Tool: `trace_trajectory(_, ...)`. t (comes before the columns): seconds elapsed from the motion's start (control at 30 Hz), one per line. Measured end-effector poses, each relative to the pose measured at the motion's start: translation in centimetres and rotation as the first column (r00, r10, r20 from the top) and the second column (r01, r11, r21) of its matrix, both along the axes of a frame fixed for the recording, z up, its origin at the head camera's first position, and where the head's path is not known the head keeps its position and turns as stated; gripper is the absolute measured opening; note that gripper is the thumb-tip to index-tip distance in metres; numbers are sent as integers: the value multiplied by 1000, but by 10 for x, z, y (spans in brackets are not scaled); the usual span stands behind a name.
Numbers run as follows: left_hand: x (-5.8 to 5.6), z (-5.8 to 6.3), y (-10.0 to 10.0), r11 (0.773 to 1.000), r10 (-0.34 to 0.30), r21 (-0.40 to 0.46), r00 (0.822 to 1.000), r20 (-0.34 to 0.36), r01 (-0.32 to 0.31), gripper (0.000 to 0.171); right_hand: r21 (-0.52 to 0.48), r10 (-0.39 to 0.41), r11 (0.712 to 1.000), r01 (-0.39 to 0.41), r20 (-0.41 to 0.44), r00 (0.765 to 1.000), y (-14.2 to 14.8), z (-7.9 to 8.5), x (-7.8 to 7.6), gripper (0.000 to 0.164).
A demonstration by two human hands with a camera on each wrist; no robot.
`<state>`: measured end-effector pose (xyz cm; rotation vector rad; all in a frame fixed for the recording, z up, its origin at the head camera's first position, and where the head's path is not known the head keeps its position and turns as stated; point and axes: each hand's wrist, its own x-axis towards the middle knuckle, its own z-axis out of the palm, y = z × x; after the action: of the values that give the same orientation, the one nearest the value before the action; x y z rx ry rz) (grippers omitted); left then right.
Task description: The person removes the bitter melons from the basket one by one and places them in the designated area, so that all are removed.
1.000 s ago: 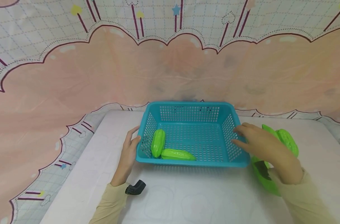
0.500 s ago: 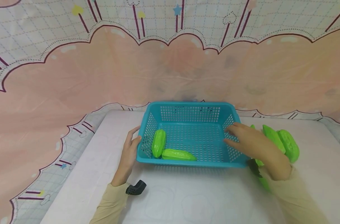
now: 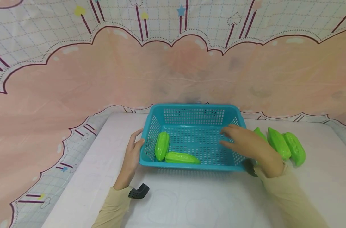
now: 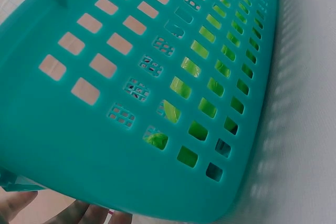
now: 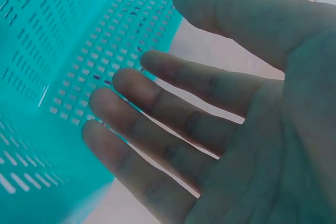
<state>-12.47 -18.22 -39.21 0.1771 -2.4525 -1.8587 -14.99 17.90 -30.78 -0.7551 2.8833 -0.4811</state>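
A turquoise plastic basket (image 3: 195,168) with pierced walls stands on the white table. Two bright green, ridged, elongated vegetable-like pieces are inside: one upright piece (image 3: 162,146) along the left wall, one lying piece (image 3: 182,158) along the front. My left hand (image 3: 130,155) touches the basket's left end from outside, its thumb and fingers apart at the rim. In the left wrist view, fingers (image 4: 73,213) show past the basket's edge, partly hidden. My right hand (image 3: 250,142) reaches over the right rim with spread, slightly bent fingers. Nothing lies in its palm (image 5: 252,145).
Several similar green pieces (image 3: 294,148) lie on the table (image 3: 318,190) to the right of the basket, partly hidden by the right forearm. A patterned cloth (image 3: 173,72) hangs behind the table. A black device (image 3: 139,191) sits at the left wrist.
My right hand has moved left, farther in over the basket, uncovering more of the green pieces on the right. The left hand, basket and pieces inside have stayed put.
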Motion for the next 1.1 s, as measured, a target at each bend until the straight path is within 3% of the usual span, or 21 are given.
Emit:
trace_trajectory(0.37,0,0,-1,1000,-1,-8,1000,-3,1,48,-76,99,993,-96,44,994,-13,-4,-11,32)
trace_trajectory(1.1,-1,-1,-1,1000,-1,-7,1000,-3,1,48,-69,134,989,-130,63,989,-41,-7,-20,33)
